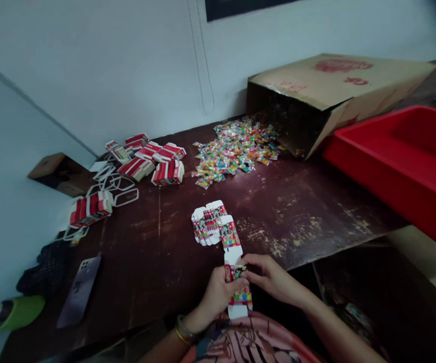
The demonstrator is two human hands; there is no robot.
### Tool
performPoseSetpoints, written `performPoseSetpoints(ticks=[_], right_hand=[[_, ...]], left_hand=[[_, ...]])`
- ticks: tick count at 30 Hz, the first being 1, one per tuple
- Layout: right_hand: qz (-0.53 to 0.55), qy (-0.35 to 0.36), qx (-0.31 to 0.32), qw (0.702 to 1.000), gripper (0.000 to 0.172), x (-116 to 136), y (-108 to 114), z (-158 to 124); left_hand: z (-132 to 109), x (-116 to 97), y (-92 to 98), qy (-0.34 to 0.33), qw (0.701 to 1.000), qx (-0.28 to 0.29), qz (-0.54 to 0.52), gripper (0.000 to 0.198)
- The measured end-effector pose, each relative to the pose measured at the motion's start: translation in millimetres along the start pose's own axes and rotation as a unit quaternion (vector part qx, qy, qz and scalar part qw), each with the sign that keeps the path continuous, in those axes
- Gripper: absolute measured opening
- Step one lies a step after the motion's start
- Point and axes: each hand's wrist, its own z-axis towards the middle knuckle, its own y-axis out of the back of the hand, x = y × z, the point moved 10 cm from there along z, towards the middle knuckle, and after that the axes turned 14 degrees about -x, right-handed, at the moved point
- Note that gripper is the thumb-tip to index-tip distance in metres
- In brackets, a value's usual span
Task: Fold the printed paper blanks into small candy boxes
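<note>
Two grips, left hand (218, 295) and right hand (272, 277), are clenched on a carton blank (236, 273) being folded; squared creases seem needed next.

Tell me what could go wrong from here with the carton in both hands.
The flat carton, pinched between the left hand and right hand at the table edge, could crease wrongly or drop. The fanned stack of blanks nearby may slide if bumped. Loose candies spilled from the tipped box could scatter further.

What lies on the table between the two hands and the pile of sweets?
In the head view, a small stack of flat cartons; beyond it, bare tabletop up to the sweets.
</note>
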Motion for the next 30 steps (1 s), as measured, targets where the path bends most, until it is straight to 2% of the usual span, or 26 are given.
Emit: performPoseSetpoints(ticks=[2, 4, 6, 8, 11, 15, 18, 21, 23, 26, 30], right_hand=[[0.037, -0.020, -0.069, 0.997, 0.026, -12.3, 3.3, -4.6], [0.087, -0.051, -0.125, 0.987, 0.036, -23.2, 7.0, -10.4], [0.131, -0.091, -0.146, 0.976, 0.035, -34.0, 7.5, -15.7], [0.200, -0.154, -0.127, 0.959, 0.038, -47.4, 2.2, -20.7], [0.300, -0.250, -0.065, 0.918, 0.040, -65.8, -12.7, -28.8], [0.319, -0.319, 0.008, 0.892, 0.041, -78.2, -28.6, -34.6], [0.307, -0.344, 0.052, 0.886, 0.041, -75.5, -35.6, -33.9], [0.289, -0.335, 0.066, 0.894, 0.037, -66.4, -33.3, -28.2], [0.279, -0.322, 0.062, 0.903, 0.034, -62.3, -30.6, -24.3], [0.270, -0.316, 0.057, 0.908, 0.036, -64.7, -32.8, -21.1], [0.250, -0.319, 0.060, 0.912, 0.041, -73.0, -40.4, -16.5]], left_hand=[[-0.2, -6.1, 7.1, -0.050, 0.998, -0.047, -0.011, 0.043], [-5.7, -17.2, 16.0, -0.109, 0.990, -0.085, -0.019, 0.052], [-11.8, -21.6, 20.4, -0.135, 0.987, -0.092, -0.002, 0.052], [-15.9, -18.6, 21.2, -0.132, 0.988, -0.077, 0.035, 0.044], [-21.3, -13.9, 21.3, -0.130, 0.986, -0.047, 0.095, 0.035], [-30.3, -20.9, 18.8, -0.145, 0.984, -0.019, 0.104, 0.019], [-30.8, -18.1, 17.8, -0.078, 0.996, -0.026, 0.015, 0.018], [-28.7, -2.1, 8.7, 0.047, 0.992, -0.006, -0.115, 0.043], [-27.7, 7.1, 4.4, 0.112, 0.979, 0.001, -0.169, 0.051], [-27.4, 13.3, 1.1, 0.158, 0.967, 0.017, -0.197, 0.057], [-29.1, 17.3, -2.1, 0.178, 0.967, 0.042, -0.178, 0.054]])
